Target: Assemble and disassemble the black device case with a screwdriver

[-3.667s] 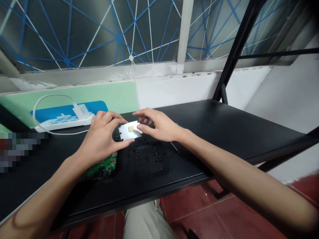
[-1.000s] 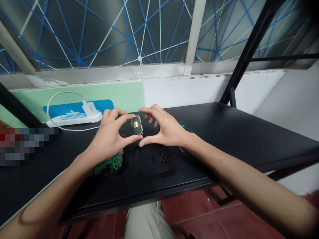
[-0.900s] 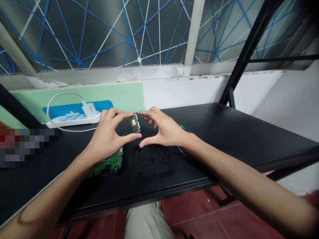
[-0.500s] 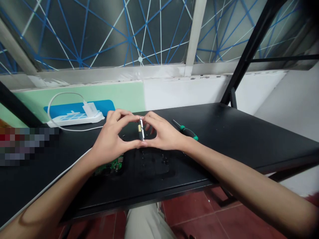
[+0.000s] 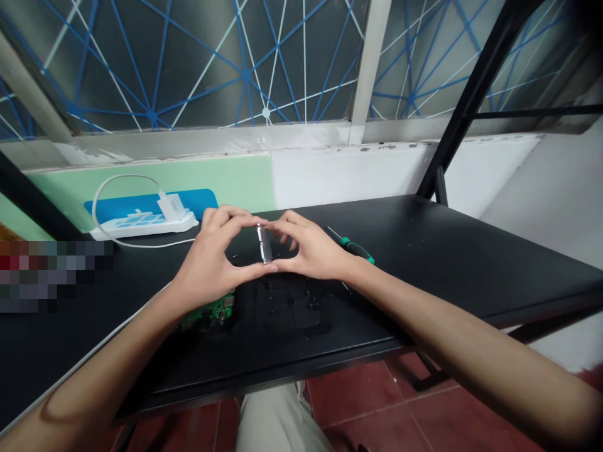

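Plate [image 5: 264, 243] held upright, narrow side towards the viewer, above the tabletop [image 5: 452, 251], left of its middle and between the two hands. Left hand [image 5: 205, 267]: thumb and index in a wide curve, tips at the lower and upper ends of the plate. Right hand [image 5: 318, 248]: mirrored, thumb and index set less far apart than a full spread, tips at the same two ends; its remaining fingers bend in behind. Grip is at the ends only, with the palms well apart from the plate. Board [image 5: 214, 312], green, lies under the left wrist, partly hidden, towards the front edge. Dark flat part [image 5: 301, 314] with small bits lies right of the board, nearer the front edge than the plate. Screwdriver [image 5: 357, 249], green and black, rests just beyond the right wrist, its tip pointing towards the back edge. White power strip [image 5: 146, 226] with plugged-in charger [image 5: 172, 206] sits along the back edge, on the left; its white cable [image 5: 113, 242] loops over and passes behind the left hand. Right of the screwdriver, a broad stretch of tabletop runs on to the right edge; black frame post [image 5: 452, 138] stands by the back edge there.
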{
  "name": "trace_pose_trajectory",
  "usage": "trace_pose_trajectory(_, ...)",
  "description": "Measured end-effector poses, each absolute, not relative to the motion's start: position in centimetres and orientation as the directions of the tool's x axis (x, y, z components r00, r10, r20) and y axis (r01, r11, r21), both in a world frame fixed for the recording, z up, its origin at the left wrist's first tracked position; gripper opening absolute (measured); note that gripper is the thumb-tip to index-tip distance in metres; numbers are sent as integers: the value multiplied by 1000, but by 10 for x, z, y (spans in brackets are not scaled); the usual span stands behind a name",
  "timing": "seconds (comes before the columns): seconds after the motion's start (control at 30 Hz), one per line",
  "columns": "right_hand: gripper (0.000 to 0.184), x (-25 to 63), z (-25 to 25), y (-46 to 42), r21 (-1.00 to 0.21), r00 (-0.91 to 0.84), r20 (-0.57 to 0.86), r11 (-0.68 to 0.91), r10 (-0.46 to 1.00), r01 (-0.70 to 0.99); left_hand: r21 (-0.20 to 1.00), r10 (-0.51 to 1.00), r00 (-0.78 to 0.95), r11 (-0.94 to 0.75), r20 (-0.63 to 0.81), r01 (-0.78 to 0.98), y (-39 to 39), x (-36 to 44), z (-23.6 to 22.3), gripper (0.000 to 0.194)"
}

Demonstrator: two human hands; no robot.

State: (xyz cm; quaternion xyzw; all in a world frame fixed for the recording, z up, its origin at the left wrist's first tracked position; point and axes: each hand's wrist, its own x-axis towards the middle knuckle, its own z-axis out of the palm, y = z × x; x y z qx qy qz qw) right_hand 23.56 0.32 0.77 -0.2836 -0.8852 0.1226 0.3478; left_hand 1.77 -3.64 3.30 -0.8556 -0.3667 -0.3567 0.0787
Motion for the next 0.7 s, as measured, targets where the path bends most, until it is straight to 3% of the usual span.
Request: trace_pose_trajectory(0.7,63,243,6,14,-412,-516,579,772,632,484,70,644,423,-595,638,801,-22,8,24,51)
